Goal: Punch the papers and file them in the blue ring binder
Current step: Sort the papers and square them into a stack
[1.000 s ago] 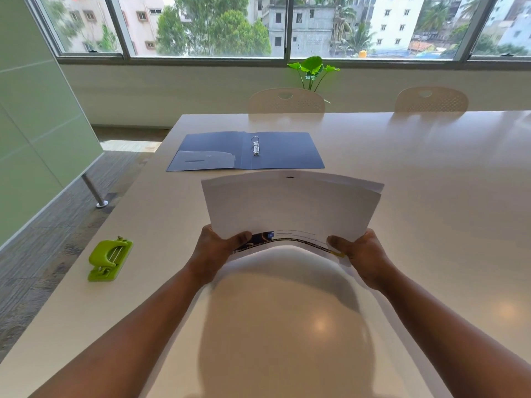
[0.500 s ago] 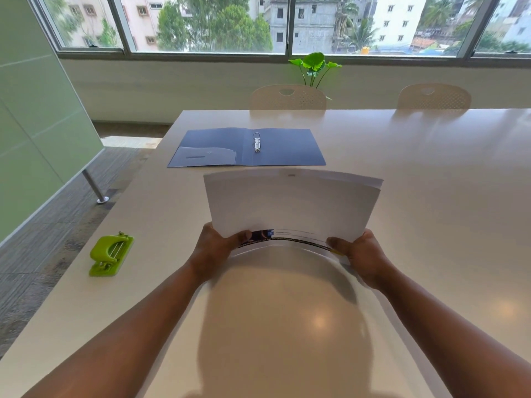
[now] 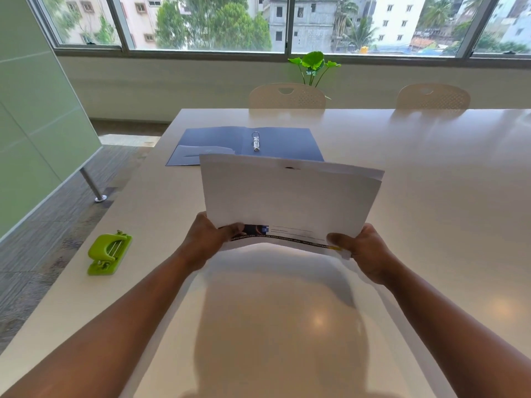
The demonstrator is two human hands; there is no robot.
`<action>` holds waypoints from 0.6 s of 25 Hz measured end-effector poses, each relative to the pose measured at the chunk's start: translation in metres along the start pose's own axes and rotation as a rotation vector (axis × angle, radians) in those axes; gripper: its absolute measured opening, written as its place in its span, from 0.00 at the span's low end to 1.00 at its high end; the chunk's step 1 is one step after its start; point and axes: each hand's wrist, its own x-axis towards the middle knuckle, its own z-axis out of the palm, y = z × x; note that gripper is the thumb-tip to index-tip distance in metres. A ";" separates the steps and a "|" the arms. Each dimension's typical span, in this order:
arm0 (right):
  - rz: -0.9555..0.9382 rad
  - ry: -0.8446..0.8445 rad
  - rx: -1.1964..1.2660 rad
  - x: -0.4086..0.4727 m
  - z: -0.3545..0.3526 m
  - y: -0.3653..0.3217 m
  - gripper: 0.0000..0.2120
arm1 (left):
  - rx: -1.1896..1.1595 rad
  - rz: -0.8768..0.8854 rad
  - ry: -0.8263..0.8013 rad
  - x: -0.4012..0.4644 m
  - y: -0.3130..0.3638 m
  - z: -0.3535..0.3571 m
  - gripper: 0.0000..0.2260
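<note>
A person is standing at a long pale table (image 3: 431,196) and holding a stack of white papers (image 3: 290,196) up off the surface with both hands, the sheets tilting away from them. The left hand (image 3: 207,242) is gripping the near left corner of the papers, its thumb lying across the front over a dark printed band along the bottom edge. The right hand (image 3: 365,251) is gripping the near right corner in the same way, thumb pressing on the front sheet. One dark punched hole is showing near the middle of the papers' far edge, and the sheets are fanning slightly apart at the far right corner. Just beyond the papers, farther from the person, a blue ring binder (image 3: 281,142) is lying open and flat on the table, its two metal rings (image 3: 256,141) standing up at the spine and a clear pocket showing on its left inside cover; the papers' top edge is hiding part of its near edge. Well to the left of the papers, near the table's left edge, a lime green hole punch (image 3: 109,252) is sitting on the surface. Past the binder, two cream chairs (image 3: 287,96) are tucked against the far side of the table, and a small green plant (image 3: 313,64) is rising behind them, below a wide window (image 3: 201,21)
</note>
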 end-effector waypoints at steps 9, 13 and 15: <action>0.011 -0.025 -0.028 0.007 -0.010 -0.025 0.10 | 0.034 -0.158 -0.312 0.023 0.047 -0.030 0.22; 0.118 0.013 0.185 0.001 -0.006 -0.032 0.12 | 0.096 -0.254 -0.279 0.029 0.047 -0.037 0.30; 0.135 0.063 0.239 0.001 -0.007 -0.030 0.13 | -0.015 -0.316 -0.153 0.027 0.042 -0.032 0.28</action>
